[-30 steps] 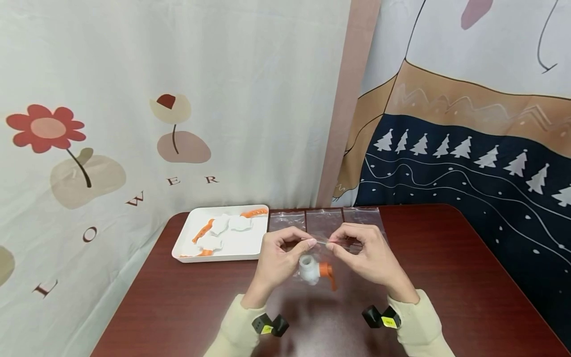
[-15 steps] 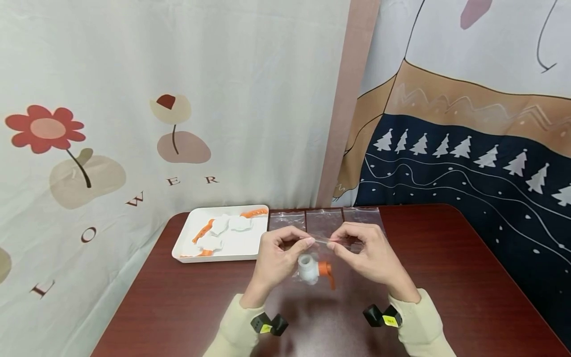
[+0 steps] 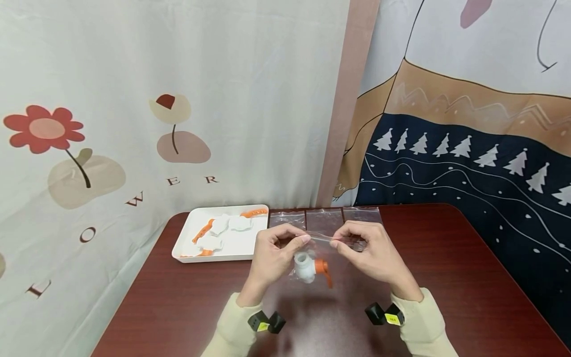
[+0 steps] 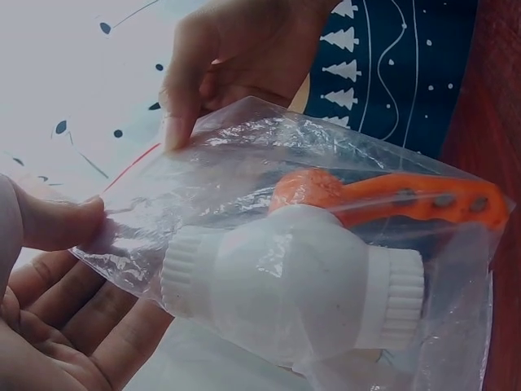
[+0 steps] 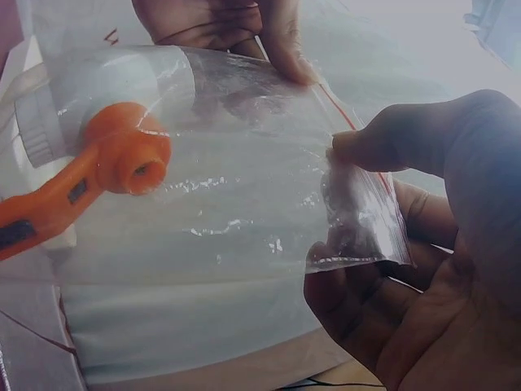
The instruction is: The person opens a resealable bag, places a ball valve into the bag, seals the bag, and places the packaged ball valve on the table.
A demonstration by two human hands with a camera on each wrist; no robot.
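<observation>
Between my hands hangs a clear zip bag (image 5: 236, 212) with a red line along its top edge. Inside it is a white plastic ball valve (image 4: 285, 281) with an orange lever handle (image 4: 415, 198). My left hand (image 3: 274, 255) pinches one end of the bag's top edge between thumb and fingers. My right hand (image 3: 372, 253) pinches that same edge farther to the right, thumb on the near side in the right wrist view. The valve lies toward the left side of the bag, below the left fingertips in the head view.
A white tray (image 3: 245, 248) at the table's back left holds several white valves (image 3: 218, 225) with orange handles. Flat clear zip bags (image 3: 324, 218) lie side by side along the back edge of the brown table (image 3: 446, 277). Printed curtains (image 3: 267, 124) hang behind.
My hands have drawn slightly apart along the bag's top edge, the left one moving left. The bagged valve has shifted a little left with it.
</observation>
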